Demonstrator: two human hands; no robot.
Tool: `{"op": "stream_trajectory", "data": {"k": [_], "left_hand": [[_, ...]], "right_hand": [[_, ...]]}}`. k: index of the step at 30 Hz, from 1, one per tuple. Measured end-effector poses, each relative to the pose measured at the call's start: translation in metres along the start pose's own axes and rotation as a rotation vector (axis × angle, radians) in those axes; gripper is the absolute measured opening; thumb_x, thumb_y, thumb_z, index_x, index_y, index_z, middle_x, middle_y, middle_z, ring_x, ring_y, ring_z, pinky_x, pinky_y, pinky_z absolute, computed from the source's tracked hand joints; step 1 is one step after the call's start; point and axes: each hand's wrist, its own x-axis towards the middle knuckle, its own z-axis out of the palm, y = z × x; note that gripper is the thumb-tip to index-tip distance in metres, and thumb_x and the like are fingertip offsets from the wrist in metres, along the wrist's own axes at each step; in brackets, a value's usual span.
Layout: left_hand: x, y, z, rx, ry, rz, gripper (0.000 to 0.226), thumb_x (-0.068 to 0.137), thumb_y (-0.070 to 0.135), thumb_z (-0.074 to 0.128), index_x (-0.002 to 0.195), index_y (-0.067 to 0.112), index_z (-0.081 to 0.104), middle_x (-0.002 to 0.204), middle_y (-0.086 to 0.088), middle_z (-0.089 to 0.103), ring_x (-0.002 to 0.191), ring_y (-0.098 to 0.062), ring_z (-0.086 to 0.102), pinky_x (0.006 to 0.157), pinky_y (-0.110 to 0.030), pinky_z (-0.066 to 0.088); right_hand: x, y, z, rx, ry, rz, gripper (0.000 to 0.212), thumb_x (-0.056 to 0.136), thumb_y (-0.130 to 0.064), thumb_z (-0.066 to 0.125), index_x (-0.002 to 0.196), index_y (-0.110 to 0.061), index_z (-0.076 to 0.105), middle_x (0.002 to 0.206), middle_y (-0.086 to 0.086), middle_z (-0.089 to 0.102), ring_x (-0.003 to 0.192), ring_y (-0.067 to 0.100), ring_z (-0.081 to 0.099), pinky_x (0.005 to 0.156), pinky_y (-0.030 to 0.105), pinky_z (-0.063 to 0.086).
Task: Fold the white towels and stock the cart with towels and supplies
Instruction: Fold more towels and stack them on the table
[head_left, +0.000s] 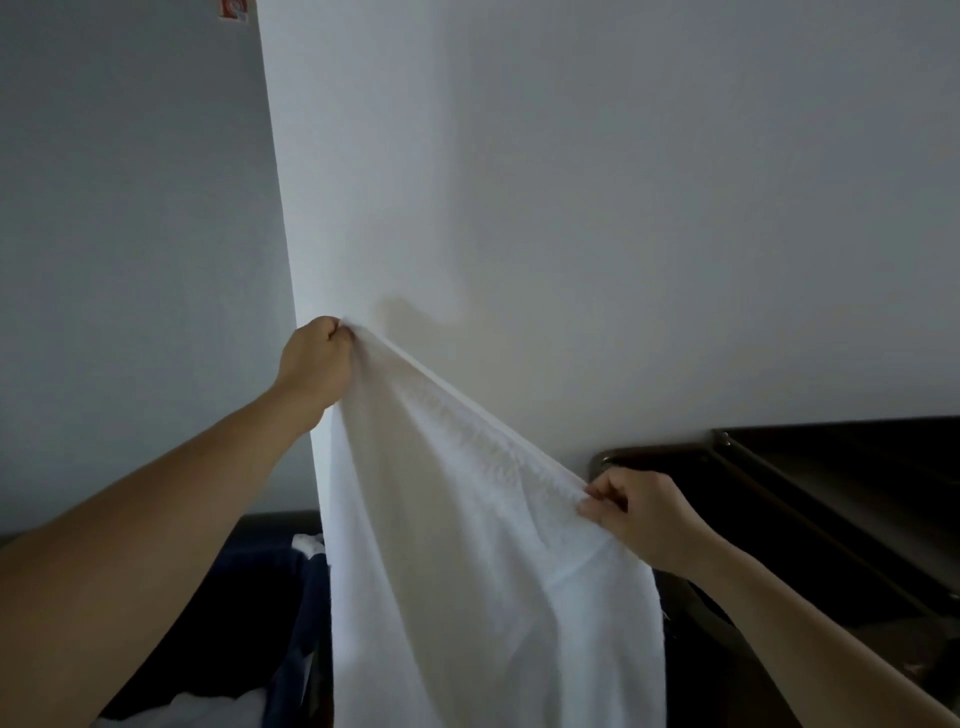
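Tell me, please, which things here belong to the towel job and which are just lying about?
Job: white terry towel, held at its top edge by left hand and right hand; dark brown shelf, probably the cart; white linen pile.
Lying about: dark blue fabric bag; red wall sticker.

One white towel; two hands, left hand and right hand; one dark cart; one red sticker

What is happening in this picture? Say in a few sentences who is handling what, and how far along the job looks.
A person holds a white towel up in front of a wall, stretched by its top edge. The left hand grips one corner high up; the right hand pinches the other, lower. The towel hangs open, not yet folded. A dark shelf unit stands at right.
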Motion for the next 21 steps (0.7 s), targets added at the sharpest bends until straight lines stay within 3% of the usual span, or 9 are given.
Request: {"op": "stream_trajectory", "data": {"k": [2, 6, 8, 11, 13, 16, 21], "left_hand": [[0.001, 0.004, 0.001, -0.051, 0.012, -0.002, 0.033, 0.104, 0.020, 0.038, 0.088, -0.004, 0.054, 0.070, -0.002, 0.044, 0.068, -0.021, 0.039, 0.055, -0.032, 0.029], [-0.003, 0.011, 0.006, -0.100, -0.016, 0.036, 0.033, 0.104, 0.022, 0.038, 0.087, -0.002, 0.051, 0.069, 0.000, 0.039, 0.066, -0.019, 0.034, 0.056, -0.032, 0.026], [-0.003, 0.012, 0.008, -0.113, -0.005, 0.033, 0.036, 0.104, 0.023, 0.039, 0.092, -0.007, 0.053, 0.070, 0.000, 0.040, 0.064, -0.018, 0.034, 0.057, -0.032, 0.027], [-0.002, 0.010, 0.008, -0.094, 0.000, 0.037, 0.037, 0.104, 0.022, 0.039, 0.095, -0.010, 0.053, 0.071, -0.001, 0.041, 0.064, -0.018, 0.035, 0.057, -0.032, 0.028], [-0.001, 0.009, 0.007, -0.099, 0.008, 0.034, 0.036, 0.104, 0.021, 0.039, 0.095, -0.010, 0.053, 0.072, -0.002, 0.042, 0.066, -0.019, 0.035, 0.057, -0.032, 0.028], [0.002, 0.006, 0.005, -0.133, 0.032, 0.014, 0.034, 0.104, 0.021, 0.040, 0.094, -0.008, 0.056, 0.075, -0.005, 0.044, 0.070, -0.020, 0.037, 0.056, -0.031, 0.028], [0.010, -0.016, 0.000, -0.012, 0.001, -0.042, 0.035, 0.099, 0.022, 0.050, 0.091, -0.010, 0.060, 0.076, -0.011, 0.050, 0.072, -0.025, 0.047, 0.058, -0.032, 0.033]], "right_hand": [[-0.009, 0.005, 0.008, -0.044, -0.059, 0.030, 0.015, 0.093, -0.032, 0.067, 0.081, -0.030, 0.059, 0.070, -0.005, 0.061, 0.057, 0.005, 0.054, 0.052, 0.012, 0.041], [-0.018, 0.014, 0.011, -0.015, -0.009, 0.086, 0.013, 0.091, -0.023, 0.068, 0.082, -0.026, 0.059, 0.075, -0.004, 0.064, 0.064, 0.010, 0.060, 0.055, 0.016, 0.048], [-0.019, 0.017, 0.009, 0.050, 0.049, 0.104, 0.011, 0.091, -0.023, 0.069, 0.089, -0.023, 0.058, 0.081, -0.004, 0.067, 0.072, 0.010, 0.064, 0.063, 0.020, 0.054], [-0.018, 0.023, 0.006, 0.173, 0.017, 0.147, 0.030, 0.090, -0.028, 0.071, 0.110, -0.032, 0.049, 0.091, -0.007, 0.072, 0.085, 0.003, 0.066, 0.072, 0.013, 0.049], [-0.017, 0.028, 0.009, 0.151, -0.027, 0.182, 0.019, 0.090, -0.028, 0.072, 0.106, -0.024, 0.063, 0.089, -0.005, 0.073, 0.086, 0.008, 0.068, 0.078, 0.022, 0.055], [-0.023, 0.033, 0.015, 0.189, -0.056, 0.247, 0.012, 0.093, -0.026, 0.068, 0.088, -0.016, 0.072, 0.084, 0.002, 0.071, 0.080, 0.016, 0.068, 0.070, 0.022, 0.053], [-0.027, 0.037, 0.014, 0.317, 0.043, 0.265, 0.016, 0.100, -0.025, 0.056, 0.090, -0.015, 0.064, 0.083, 0.008, 0.064, 0.069, 0.014, 0.056, 0.062, 0.022, 0.046]]}}
